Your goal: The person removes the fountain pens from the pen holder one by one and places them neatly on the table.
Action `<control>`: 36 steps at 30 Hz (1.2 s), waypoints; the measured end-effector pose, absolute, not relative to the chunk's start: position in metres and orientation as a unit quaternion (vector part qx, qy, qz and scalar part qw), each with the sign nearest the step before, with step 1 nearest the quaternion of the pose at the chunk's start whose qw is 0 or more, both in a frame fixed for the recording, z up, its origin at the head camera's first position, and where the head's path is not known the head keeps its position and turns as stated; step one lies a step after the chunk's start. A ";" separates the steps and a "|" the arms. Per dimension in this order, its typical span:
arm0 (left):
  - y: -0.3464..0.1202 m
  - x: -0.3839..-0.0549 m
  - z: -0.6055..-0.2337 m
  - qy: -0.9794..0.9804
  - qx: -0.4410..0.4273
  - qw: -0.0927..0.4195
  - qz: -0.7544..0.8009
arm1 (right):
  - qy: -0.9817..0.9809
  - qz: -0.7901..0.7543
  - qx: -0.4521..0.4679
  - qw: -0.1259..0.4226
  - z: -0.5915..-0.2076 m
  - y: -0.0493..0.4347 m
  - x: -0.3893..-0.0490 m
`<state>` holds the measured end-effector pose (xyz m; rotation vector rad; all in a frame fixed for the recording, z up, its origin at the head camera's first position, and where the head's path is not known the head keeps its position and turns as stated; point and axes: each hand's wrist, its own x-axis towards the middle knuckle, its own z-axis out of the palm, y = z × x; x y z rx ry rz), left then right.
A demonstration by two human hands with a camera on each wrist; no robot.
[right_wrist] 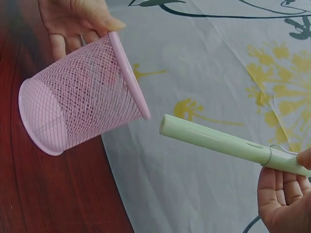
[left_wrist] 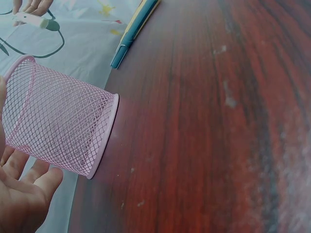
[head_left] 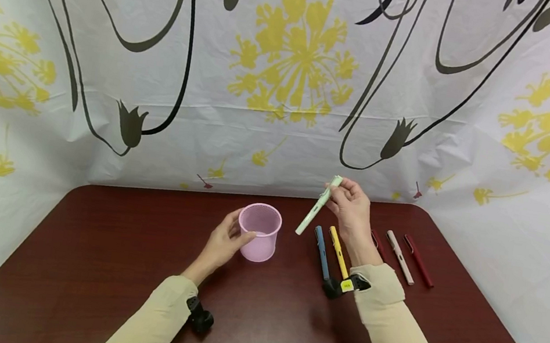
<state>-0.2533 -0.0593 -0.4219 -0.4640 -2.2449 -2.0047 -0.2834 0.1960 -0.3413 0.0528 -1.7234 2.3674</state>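
A pink mesh pen cup (head_left: 258, 245) stands on the dark red table, and nothing shows inside it. My left hand (head_left: 224, 242) holds the cup from its left side, thumb at the front and fingers round the back. In the right wrist view the cup (right_wrist: 82, 97) appears tilted by the camera angle. My right hand (head_left: 352, 211) pinches a pale green pen (head_left: 319, 206) near its clip end, up in the air to the right of the cup. The pen's free end points down and left, apart from the cup's rim.
Right of the cup a blue pen (head_left: 322, 252) and a yellow pen (head_left: 339, 252) lie side by side. Beyond the right forearm lie a white pen (head_left: 400, 257), a dark red pen (head_left: 418, 261) and another, partly hidden red one. A patterned cloth (head_left: 194, 148) hangs behind the table.
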 end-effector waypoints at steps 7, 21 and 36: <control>-0.060 -0.254 -0.422 -0.737 -0.148 0.043 -0.658 | -0.595 0.796 0.004 0.114 -0.347 0.210 -0.281; -0.061 -0.253 -0.419 -0.737 -0.160 0.048 -0.655 | -0.596 0.791 -0.039 0.130 -0.354 0.237 -0.278; -0.060 -0.251 -0.418 -0.741 -0.153 0.046 -0.652 | -0.585 0.797 -0.037 0.143 -0.362 0.274 -0.271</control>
